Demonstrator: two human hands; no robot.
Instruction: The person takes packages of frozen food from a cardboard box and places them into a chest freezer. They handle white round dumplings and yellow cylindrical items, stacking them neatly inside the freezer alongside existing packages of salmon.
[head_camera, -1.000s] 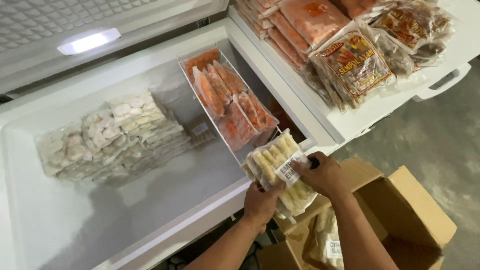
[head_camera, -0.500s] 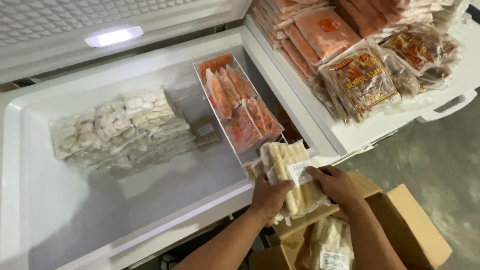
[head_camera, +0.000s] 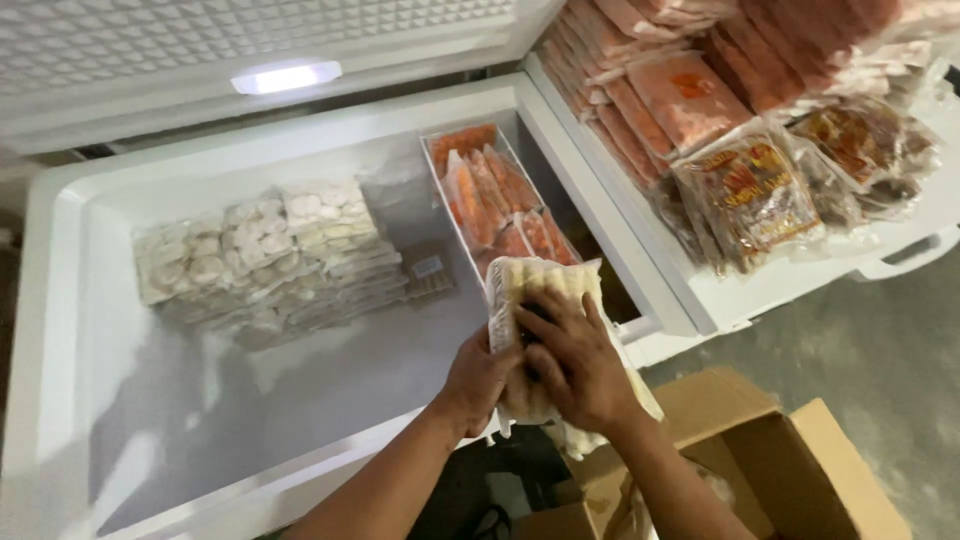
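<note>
A clear vacuum pack of pale, stick-shaped frozen food (head_camera: 540, 300) is held over the front rim of an open white chest freezer (head_camera: 60, 330), near the freezer's right end. The right hand (head_camera: 580, 365) lies flat across the front of the pack with its fingers (head_camera: 548, 315) spread over it, and the left hand (head_camera: 478, 378) closes on the pack's left edge from below; both hands are clamped on this one pack, and further pale packs appear to hang beneath it, though how many cannot be told. Directly behind the pack, a wire basket (head_camera: 440, 210) hooked at the freezer's right end holds orange packs (head_camera: 490, 195) standing on edge. On the freezer floor to the left lies a low stack of white packs (head_camera: 260, 250), with a darker flat pack (head_camera: 430, 275) beside it; much frosted floor shows around them. The raised lid (head_camera: 250, 30) carries a lit lamp (head_camera: 285, 77). To the right, the closed top of a second freezer (head_camera: 800, 280) bears heaps of orange and red-brown packs (head_camera: 750, 190). An open cardboard box (head_camera: 790, 470) stands below the hands, its contents mostly hidden. As a judgement: stocking is partway, with this pack not yet set down inside.
</note>
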